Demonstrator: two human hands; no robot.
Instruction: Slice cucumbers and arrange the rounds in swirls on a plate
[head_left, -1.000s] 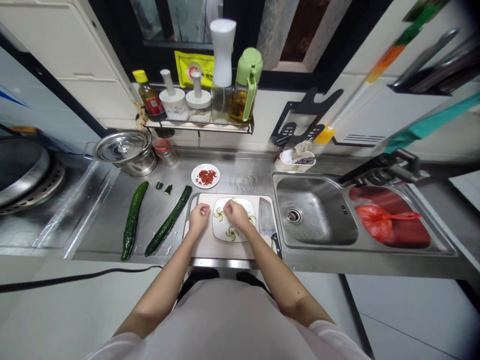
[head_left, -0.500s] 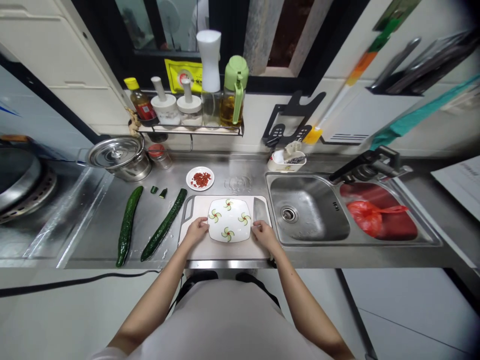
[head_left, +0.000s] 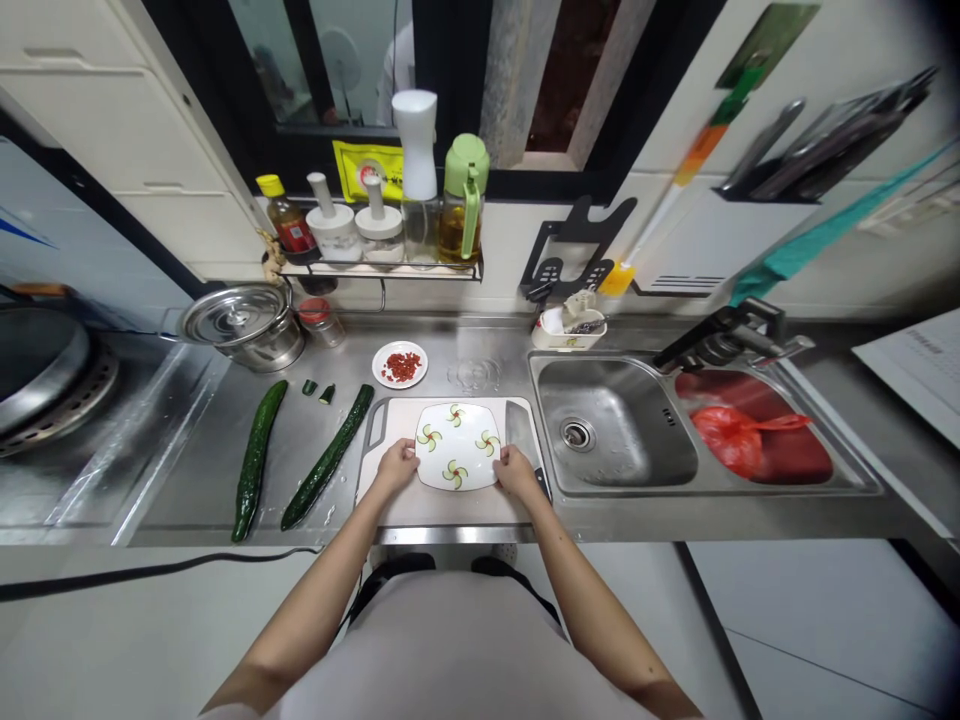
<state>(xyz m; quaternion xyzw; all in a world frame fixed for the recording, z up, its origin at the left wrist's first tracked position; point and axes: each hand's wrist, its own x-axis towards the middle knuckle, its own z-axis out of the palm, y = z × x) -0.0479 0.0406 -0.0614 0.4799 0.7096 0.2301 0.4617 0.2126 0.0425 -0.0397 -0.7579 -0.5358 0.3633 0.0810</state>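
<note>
A white squarish plate (head_left: 458,446) with green and red swirl patterns is on or just above the cutting board (head_left: 420,510); I cannot tell which. At its left edge my left hand (head_left: 396,466) is closed, thumb and fingers pinching the rim. My right hand (head_left: 516,470) grips the opposite rim in the same way. Beside the plate, on the board's right side, lies a knife (head_left: 517,422), its dark handle partly behind my right wrist. Left of the board are two long cucumbers, one nearer (head_left: 330,458) and one farther (head_left: 259,460).
Small cut cucumber ends (head_left: 309,387) lie behind the cucumbers. A small white dish (head_left: 379,368) holds chopped red bits. A lidded steel pot (head_left: 262,335) stands back left. To the right is a sink (head_left: 622,430) with a red plastic bag (head_left: 731,440). A condiment shelf (head_left: 382,270) hangs above.
My right hand has shifted slightly left, and its fingers now meet the plate's right edge. More of the knife handle shows. The whole view has tilted up a little.
</note>
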